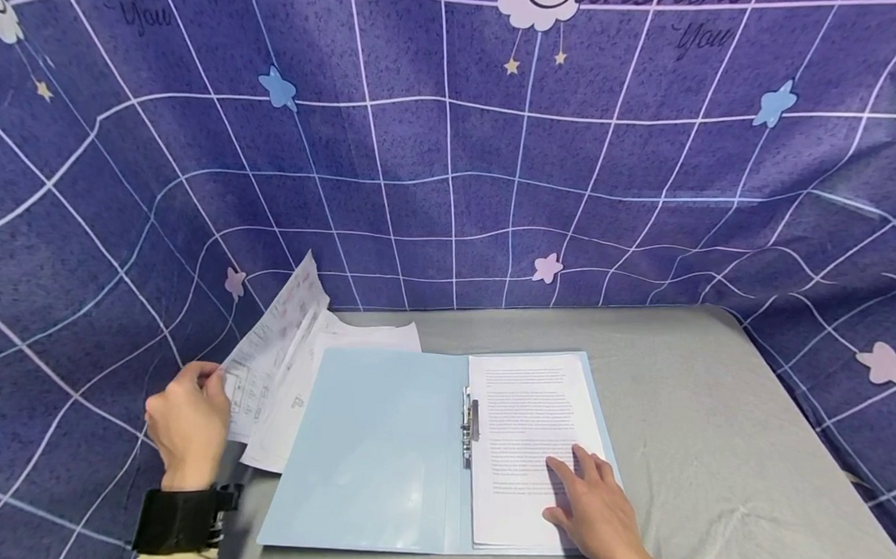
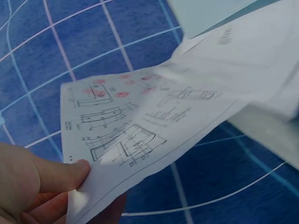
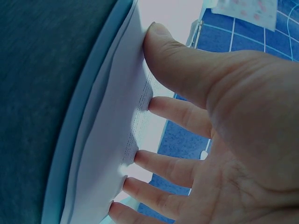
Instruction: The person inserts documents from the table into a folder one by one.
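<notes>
My left hand (image 1: pixel 190 422) pinches the edge of a sheet of paper (image 2: pixel 126 121) with printed line drawings and red marks, thumb on top. In the head view that sheet is lifted at a tilt, left of the folder, its far corner raised against the cloth. A light blue folder (image 1: pixel 373 451) lies spread out with a metal clip (image 1: pixel 467 426) along its spine. On its right side sits a stack of printed text pages (image 1: pixel 525 416). My right hand (image 1: pixel 599 515) rests on these pages near their lower right edge, fingers spread and fingertips touching the paper (image 3: pixel 112 130).
More white sheets (image 1: pixel 370 336) lie partly under the folder's upper left. The table has a grey cloth (image 1: pixel 712 424). A purple-blue curtain (image 1: pixel 453 163) with grid lines and stars rises behind it and at both sides. A black band (image 1: pixel 175 519) wraps my left wrist.
</notes>
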Demonstrator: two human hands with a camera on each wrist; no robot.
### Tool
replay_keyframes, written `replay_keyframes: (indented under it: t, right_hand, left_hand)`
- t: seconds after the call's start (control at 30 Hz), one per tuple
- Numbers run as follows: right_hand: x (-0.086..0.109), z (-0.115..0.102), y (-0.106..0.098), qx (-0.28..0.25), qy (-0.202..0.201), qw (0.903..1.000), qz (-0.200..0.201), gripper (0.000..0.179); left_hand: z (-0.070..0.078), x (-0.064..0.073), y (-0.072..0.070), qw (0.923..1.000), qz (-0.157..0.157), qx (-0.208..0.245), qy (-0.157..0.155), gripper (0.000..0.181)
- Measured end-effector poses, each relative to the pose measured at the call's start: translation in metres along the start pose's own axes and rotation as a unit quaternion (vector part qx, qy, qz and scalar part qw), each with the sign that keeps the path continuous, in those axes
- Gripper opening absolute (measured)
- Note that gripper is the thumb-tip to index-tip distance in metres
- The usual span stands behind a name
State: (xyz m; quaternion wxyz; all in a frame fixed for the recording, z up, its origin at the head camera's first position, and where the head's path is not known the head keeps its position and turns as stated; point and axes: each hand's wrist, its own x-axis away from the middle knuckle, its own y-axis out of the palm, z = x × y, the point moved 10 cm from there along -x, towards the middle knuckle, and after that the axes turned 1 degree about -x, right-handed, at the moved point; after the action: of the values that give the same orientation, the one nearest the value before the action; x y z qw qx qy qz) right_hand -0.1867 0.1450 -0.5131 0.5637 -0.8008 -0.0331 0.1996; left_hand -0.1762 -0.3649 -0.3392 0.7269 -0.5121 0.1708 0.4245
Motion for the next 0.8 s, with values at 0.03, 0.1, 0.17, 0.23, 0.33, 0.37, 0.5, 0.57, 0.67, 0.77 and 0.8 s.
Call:
replay_keyframes:
  t: [0.03,0.1,0.17,0.23,0.33,0.37,0.5,0.57,0.67,0.77,0.8]
  right_hand:
    - [0.0,0.0,0.0,0.0,0.0,1.0,-0.001,0.065]
    - [-0.001,-0.001,0.0,0.0,0.001,1.0,-0.004,0.065]
    - [-0.001,-0.001,0.0,-0.001,0.001,1.0,-0.008,0.064]
    - [-0.001,-0.001,0.0,-0.001,0.002,0.9999,-0.01,0.064]
    - [-0.001,-0.001,0.0,0.0,0.001,0.9999,-0.011,0.064]
    - [-0.001,-0.001,0.0,-0.001,0.001,1.0,-0.01,0.064]
    - [0.0,-0.001,0.0,-0.001,0.001,1.0,-0.009,0.065]
    - [0.0,0.0,0.001,0.0,0.004,0.9999,-0.012,0.065]
    - [0.001,0.0,0.003,0.003,0.009,0.9998,-0.019,0.066]
    - [0.0,0.0,0.004,0.004,0.012,0.9996,-0.023,0.066]
    - [0.0,0.0,0.004,0.004,0.014,0.9996,-0.025,0.066]
  left_hand:
    - [0.003,-0.002,-0.005,0.9999,0.011,0.002,0.002,0.011]
    - [0.007,-0.006,-0.014,0.9995,0.031,0.005,0.002,0.012]
    - [0.01,-0.009,-0.021,0.9989,0.047,0.007,0.004,0.012]
    - [0.012,-0.011,-0.028,0.9981,0.061,0.009,0.008,0.013]
    - [0.015,-0.014,-0.036,0.9969,0.076,0.017,0.013,0.013]
    - [0.016,-0.015,-0.038,0.9964,0.081,0.021,0.013,0.013]
    - [0.021,-0.015,-0.045,0.9952,0.088,0.042,0.011,0.015]
    - [0.025,-0.015,-0.048,0.9947,0.089,0.052,0.006,0.016]
    - [0.028,-0.013,-0.05,0.9936,0.089,0.07,-0.01,0.017]
    - [0.031,-0.01,-0.052,0.9924,0.09,0.081,-0.024,0.018]
    - [0.031,-0.008,-0.052,0.9919,0.09,0.085,-0.03,0.018]
